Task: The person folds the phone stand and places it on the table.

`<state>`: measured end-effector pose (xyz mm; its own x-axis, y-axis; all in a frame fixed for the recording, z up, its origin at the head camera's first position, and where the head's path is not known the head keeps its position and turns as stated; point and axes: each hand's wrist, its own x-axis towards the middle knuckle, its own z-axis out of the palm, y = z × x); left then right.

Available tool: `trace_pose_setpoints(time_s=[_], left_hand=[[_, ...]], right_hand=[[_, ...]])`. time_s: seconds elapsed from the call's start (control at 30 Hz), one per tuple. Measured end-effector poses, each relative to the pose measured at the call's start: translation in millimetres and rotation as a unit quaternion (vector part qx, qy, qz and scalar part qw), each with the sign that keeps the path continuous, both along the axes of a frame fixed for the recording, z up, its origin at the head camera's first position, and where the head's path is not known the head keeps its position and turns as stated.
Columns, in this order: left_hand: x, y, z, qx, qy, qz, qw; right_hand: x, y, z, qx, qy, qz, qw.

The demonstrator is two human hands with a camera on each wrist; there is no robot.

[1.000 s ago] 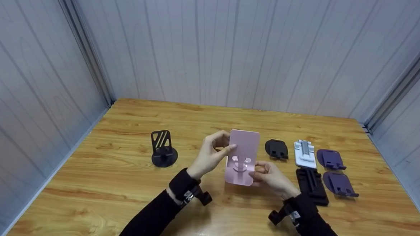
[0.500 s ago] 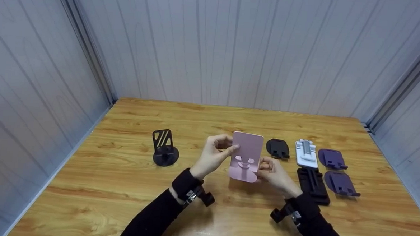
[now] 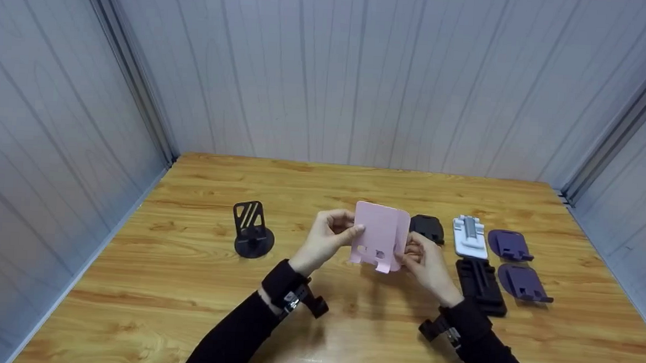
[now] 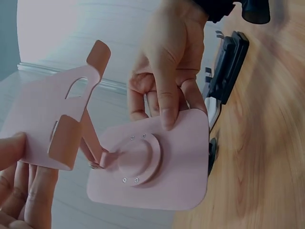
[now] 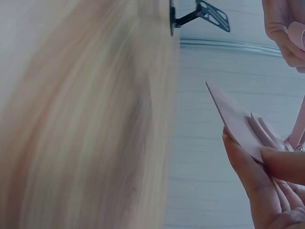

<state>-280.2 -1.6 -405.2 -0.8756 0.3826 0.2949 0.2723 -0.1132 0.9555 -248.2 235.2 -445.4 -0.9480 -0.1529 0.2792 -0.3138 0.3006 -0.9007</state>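
Note:
A pink folding phone stand is held up over the table between both hands, its two plates swung apart on an arm. My left hand pinches the left edge of the upper plate, the one with two cut-outs and two curled lips. My right hand pinches the rounded base plate between thumb and fingers. In the left wrist view a round hub with small screws joins the arm to the base. Part of the base is hidden behind the upper plate in the head view.
An unfolded black phone stand stands at the left. To the right lie folded stands: a black one, a white one, a black rectangular one and two purple ones. Panel walls enclose the wooden table.
The pink stand has been unfolded: its base plate swung behind and to the right of the upper plate, and the curled lips now show at the bottom. My right hand moved slightly up and right.

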Motion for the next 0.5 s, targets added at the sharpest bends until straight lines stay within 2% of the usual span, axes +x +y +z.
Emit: trace_pose_setpoints(time_s=[0.2,0.5], left_hand=[[-3.5,-0.5,-5.0,0.0,-0.02,-0.007,0.9998],[-6.7,-2.2,-9.5,-0.006,-0.061,-0.025,0.9978]], right_hand=[[1.7,-6.6,0.8,0.055,0.086,-0.083,0.991],[3.3,-6.0,3.7,0.142,0.18,-0.111,0.967]])
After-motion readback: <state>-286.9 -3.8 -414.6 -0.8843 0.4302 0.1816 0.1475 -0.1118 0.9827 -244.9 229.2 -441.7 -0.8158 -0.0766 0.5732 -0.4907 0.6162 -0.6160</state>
